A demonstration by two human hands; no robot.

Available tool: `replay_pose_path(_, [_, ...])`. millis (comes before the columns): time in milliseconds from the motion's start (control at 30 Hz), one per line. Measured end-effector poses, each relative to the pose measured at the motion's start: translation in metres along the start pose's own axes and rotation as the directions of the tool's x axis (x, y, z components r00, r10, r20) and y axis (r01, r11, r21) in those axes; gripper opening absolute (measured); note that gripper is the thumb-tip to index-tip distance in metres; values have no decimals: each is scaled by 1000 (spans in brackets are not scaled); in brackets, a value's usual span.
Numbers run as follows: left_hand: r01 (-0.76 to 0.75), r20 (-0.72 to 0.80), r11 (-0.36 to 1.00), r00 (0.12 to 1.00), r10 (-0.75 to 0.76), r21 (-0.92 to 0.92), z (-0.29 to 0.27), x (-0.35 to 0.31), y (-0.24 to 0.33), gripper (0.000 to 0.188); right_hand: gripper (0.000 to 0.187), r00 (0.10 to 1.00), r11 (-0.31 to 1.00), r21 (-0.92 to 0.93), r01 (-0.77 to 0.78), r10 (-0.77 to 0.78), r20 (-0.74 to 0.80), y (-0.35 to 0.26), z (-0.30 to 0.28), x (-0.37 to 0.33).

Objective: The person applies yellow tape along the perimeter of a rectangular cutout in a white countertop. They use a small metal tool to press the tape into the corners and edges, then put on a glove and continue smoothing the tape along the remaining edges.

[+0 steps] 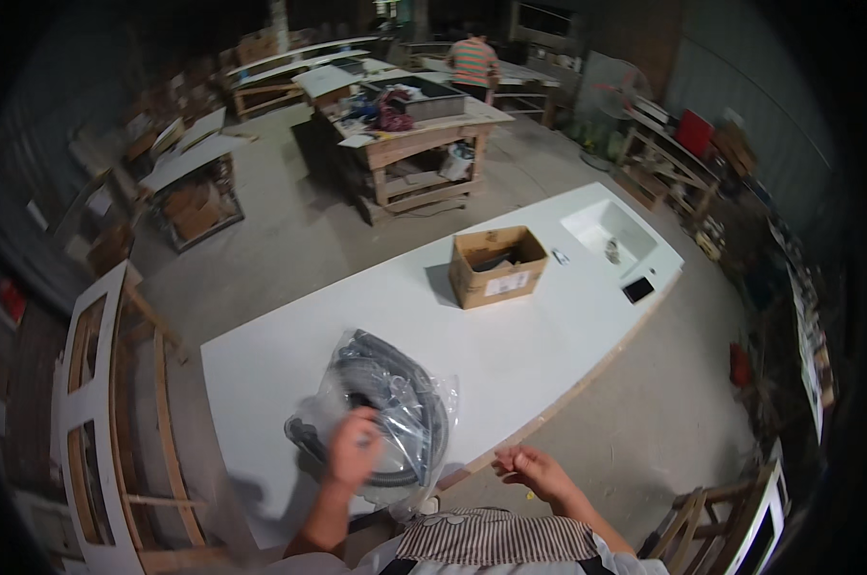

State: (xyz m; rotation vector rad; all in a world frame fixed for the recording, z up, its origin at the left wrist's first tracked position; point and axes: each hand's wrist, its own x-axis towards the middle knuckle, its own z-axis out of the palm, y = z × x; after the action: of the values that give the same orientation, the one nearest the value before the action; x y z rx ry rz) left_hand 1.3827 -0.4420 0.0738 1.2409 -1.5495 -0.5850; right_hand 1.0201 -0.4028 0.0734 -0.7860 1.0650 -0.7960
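On the white countertop [304,355] in front of me lies a clear plastic bag [445,398] with a grey ribbed hose [424,383] coiled inside. A dark end of the hose sticks out on the left side. My left hand [357,448] is over the near left part of the bag, by a black piece. Motion blurs its fingers, so whether it grips anything does not show. My right hand [531,470] hovers off the near edge of the countertop, right of the bag, fingers loosely bent and apart, holding nothing visible.
An open cardboard box [496,280] stands farther along the countertop. Beyond it are a white sink basin [611,240] and a black phone [637,289]. A wooden frame [117,422] leans at left. Behind stands a cluttered workbench [424,144]; a person in a striped shirt [474,63] is farther back.
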Motion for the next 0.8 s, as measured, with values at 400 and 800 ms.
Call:
replay_pose_path(400, [391,772,854,635,20,-344,201,-88,66,38,26,891,882,-437,178,-333,-308,59,-19,-116])
replay_pose_path(800, [264,973,963,228,-15,-47,280,-153,163,30,25,707,785,-614,-83,-388,-591,109,-78,-245])
